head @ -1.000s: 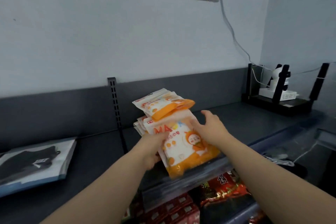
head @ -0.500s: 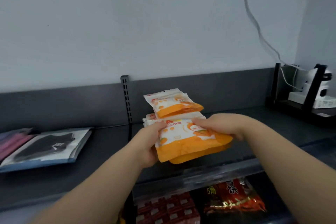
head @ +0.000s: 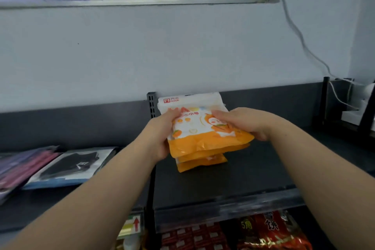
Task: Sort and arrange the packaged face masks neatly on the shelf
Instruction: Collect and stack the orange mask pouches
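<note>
Fingers (head: pixel 221 115) of left hand (head: pixel 160 138) and right hand (head: pixel 243 123) curled round opposite sides of orange-and-white mask packs (head: pixel 203 130), topmost of a small stack on the dark shelf (head: pixel 243 178), close to its back panel (head: pixel 81 124). Black mask pack (head: pixel 71 165) and pink packs (head: pixel 24 168) flat at far left, well apart from the stack.

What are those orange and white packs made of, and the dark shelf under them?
The orange and white packs look like thin glossy plastic film: the orange end crinkles and catches the light. The dark shelf seems to be matte painted metal, judging by the slotted upright behind it, though I cannot be sure.
</note>
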